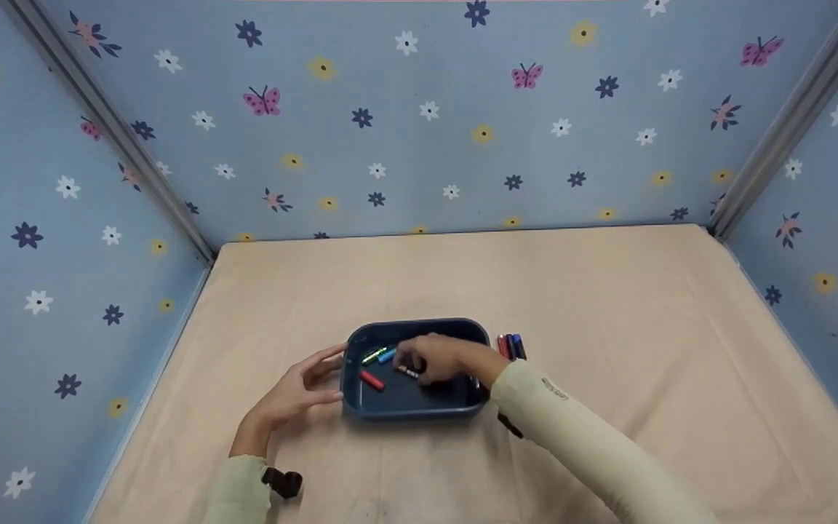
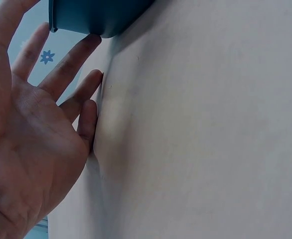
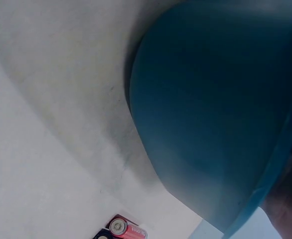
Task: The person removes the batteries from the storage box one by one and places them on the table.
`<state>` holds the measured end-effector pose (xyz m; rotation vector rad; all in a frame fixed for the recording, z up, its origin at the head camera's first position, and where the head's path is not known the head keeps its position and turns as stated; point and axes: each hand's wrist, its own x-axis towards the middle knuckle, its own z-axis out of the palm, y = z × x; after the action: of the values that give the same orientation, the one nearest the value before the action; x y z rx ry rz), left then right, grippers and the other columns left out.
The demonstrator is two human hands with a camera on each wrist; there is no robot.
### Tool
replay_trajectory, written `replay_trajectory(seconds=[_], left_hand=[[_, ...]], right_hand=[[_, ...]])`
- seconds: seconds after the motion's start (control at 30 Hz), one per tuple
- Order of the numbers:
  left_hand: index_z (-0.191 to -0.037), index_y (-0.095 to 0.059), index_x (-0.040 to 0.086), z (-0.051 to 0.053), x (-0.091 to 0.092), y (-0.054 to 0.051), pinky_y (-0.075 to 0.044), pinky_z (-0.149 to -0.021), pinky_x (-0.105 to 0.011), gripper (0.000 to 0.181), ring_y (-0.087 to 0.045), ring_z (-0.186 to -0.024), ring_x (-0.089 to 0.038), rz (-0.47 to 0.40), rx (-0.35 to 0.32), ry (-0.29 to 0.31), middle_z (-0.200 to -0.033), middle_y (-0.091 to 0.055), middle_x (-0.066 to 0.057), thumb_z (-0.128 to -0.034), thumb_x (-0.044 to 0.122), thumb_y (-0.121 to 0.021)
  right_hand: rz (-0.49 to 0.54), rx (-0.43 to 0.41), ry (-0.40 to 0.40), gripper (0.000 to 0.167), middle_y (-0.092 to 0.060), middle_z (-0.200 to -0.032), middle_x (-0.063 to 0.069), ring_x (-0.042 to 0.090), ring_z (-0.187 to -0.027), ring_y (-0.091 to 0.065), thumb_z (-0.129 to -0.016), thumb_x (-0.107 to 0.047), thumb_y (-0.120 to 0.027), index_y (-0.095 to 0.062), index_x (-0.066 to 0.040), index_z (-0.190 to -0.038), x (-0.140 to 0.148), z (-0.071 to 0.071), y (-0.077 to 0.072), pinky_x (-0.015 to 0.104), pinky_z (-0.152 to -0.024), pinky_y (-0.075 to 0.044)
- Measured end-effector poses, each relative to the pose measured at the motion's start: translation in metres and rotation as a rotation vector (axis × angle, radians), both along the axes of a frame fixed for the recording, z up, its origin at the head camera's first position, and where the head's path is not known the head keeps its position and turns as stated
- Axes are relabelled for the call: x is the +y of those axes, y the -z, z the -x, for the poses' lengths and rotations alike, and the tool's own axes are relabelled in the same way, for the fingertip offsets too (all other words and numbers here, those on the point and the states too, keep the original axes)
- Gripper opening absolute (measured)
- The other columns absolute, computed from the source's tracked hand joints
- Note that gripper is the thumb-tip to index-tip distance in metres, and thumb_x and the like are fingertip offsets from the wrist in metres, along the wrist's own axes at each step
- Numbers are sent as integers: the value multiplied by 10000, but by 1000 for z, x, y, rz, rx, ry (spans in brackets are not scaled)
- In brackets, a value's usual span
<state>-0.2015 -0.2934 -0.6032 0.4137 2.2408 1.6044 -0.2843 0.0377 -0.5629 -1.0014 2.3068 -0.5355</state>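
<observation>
A dark blue plastic tray sits on the table with several batteries inside. Among them are a red battery, a green battery and a light blue battery. My right hand reaches over the tray's right side, and its curled fingers pinch a dark battery with a gold end. At the tray's left wall, my left hand touches the rim with extended, spread fingers. The left wrist view shows that open palm below the tray's underside.
Right of the tray, red and dark blue batteries lie side by side; a red battery from that row shows in the right wrist view. A beige cloth covers the table. Flower-patterned walls surround it.
</observation>
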Motion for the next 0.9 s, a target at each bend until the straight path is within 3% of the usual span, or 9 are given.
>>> replay_trajectory(seconds=[0.17,0.33,0.53,0.9], left_hand=[[-1759,-396,151,1,0,-1,-254,-1369,-756,870,-413,-1662,-532,14,16,1,-1781,-449,-260,-1018,181,-851],[-1759,-387,121,2,1,0,-263,-1366,-745,873,-417,-1658,-535,-4,27,13,-1781,-443,-268,-1015,136,-844],[-1761,-387,134,2,1,0,-270,-1366,-749,872,-413,-1660,-538,-3,17,11,-1782,-443,-268,-1018,151,-845],[-1756,-397,130,2,0,0,-256,-1370,-752,883,-418,-1658,-537,-1,6,-7,-1780,-448,-264,-1003,136,-858]], right_hand=[[14,-23,4,456,-747,-1108,67,129,-950,-585,-1012,-69,-811,-725,-224,-1432,0,1,-1,312,-863,-495],[57,-75,-3,468,-749,-1107,74,117,-922,-613,-1002,-66,-832,-720,-182,-1441,-1,2,-15,280,-828,-509],[98,-72,-9,482,-769,-1146,130,128,-908,-629,-1009,-56,-822,-699,-142,-1468,2,6,-27,313,-848,-544],[135,-83,50,501,-748,-1187,98,148,-991,-645,-1028,-58,-801,-675,-185,-1496,8,-8,-26,393,-950,-590]])
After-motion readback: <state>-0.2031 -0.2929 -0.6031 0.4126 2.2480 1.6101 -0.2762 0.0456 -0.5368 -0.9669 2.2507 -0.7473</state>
